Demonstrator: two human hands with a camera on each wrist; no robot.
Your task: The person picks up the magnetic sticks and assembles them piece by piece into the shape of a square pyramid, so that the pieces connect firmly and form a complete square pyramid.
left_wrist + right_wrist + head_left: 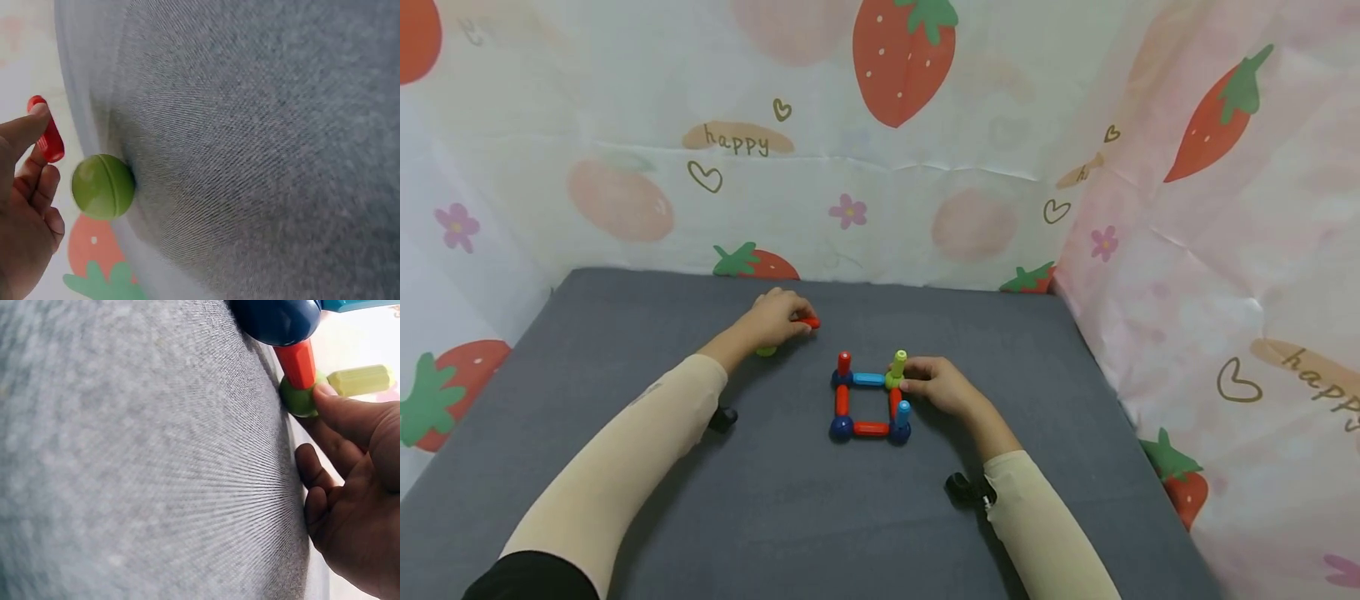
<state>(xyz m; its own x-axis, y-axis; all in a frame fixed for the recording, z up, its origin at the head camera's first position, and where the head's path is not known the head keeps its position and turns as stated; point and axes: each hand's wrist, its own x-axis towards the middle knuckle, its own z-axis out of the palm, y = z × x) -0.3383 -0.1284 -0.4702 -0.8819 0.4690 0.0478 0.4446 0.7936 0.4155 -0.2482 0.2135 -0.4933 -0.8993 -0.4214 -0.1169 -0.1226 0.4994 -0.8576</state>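
My left hand (777, 317) pinches a short red rod (52, 139) between thumb and fingers, above the far part of the table. Below that hand lies a loose green ball (103, 187), mostly hidden by the wrist in the head view. My right hand (946, 386) grips the green corner ball (299, 399) of a square frame, thumb against it. A yellow-green rod (900, 362) stands upright on that ball. Blue balls (842, 428) form the other corners, joined by red rods (871, 429) and a light blue rod (869, 379). An upright red rod (845, 363) and blue rod (903, 413) top two of them.
A grey cloth (820, 517) covers the table. Behind it hangs a strawberry-print curtain (880, 200), which also runs along the right side. Black wrist-camera mounts (961, 490) stick out from both sleeves, low over the cloth.
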